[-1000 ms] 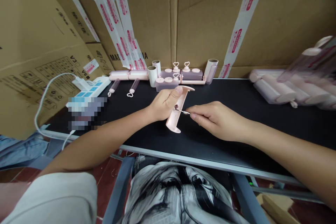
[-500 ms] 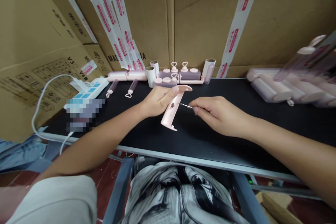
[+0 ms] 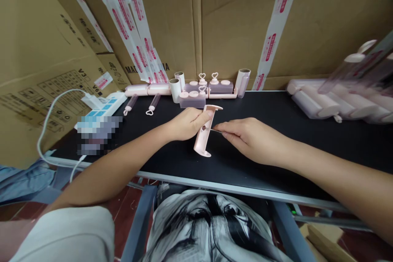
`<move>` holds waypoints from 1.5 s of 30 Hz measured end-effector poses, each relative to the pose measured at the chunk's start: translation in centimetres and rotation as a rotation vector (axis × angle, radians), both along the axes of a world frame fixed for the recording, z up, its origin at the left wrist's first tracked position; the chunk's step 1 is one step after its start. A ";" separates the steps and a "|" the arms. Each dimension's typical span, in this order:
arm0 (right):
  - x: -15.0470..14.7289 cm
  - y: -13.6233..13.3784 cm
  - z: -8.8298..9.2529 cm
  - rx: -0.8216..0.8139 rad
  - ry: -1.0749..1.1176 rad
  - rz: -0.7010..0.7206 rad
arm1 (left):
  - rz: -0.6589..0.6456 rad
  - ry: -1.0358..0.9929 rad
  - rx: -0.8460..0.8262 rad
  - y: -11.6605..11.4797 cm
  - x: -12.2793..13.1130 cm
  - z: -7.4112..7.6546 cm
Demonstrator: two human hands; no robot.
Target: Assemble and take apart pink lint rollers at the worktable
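Observation:
My left hand [image 3: 190, 124] is closed on the upper part of a pink curved plastic bracket [image 3: 201, 144], thumb pressed on its face. The bracket is held up over the black tabletop, its turned-in ends toward the right. Near its middle shows a small dark hole or patch. Pinched between the fingers of my right hand [image 3: 245, 137] is a thin metal tool [image 3: 216, 130], whose tip reaches the bracket at the dark patch. Whether the tip is inside it I cannot tell. The fingers hide the tool's other end.
At the back stand pink-lidded boxes [image 3: 192, 102] with heart-shaped loops and white tubes [image 3: 175, 91]. Two small tubes [image 3: 153, 104] lie left of them. A power strip [image 3: 102, 108] with a white cable is at the left. Several pink and clear cases [image 3: 330, 100] are piled right. Cardboard [image 3: 233, 20] rises behind.
Both hands have moved slightly lower, and the bracket has come down and turned more upright. My right hand has shifted left, bringing the tool's tip closer to the dark patch.

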State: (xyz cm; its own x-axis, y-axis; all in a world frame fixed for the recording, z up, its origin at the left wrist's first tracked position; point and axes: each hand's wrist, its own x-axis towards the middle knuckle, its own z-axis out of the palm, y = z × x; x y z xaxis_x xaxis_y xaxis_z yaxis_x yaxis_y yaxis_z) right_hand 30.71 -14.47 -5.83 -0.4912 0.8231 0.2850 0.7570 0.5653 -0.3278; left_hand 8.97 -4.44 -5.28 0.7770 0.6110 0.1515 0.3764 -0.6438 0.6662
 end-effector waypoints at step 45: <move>-0.9 -0.1 -0.7 0.021 0.046 -0.049 | 0.213 -0.031 0.094 -0.2 0.5 -0.7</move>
State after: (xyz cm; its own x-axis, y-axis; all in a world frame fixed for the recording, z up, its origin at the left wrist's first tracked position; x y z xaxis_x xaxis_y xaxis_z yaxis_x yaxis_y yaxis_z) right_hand 29.85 -14.53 -6.55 -0.4365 0.8395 0.3237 0.7686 0.5349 -0.3509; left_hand 9.50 -4.61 -5.97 0.6264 0.7426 0.2372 0.4908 -0.6121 0.6201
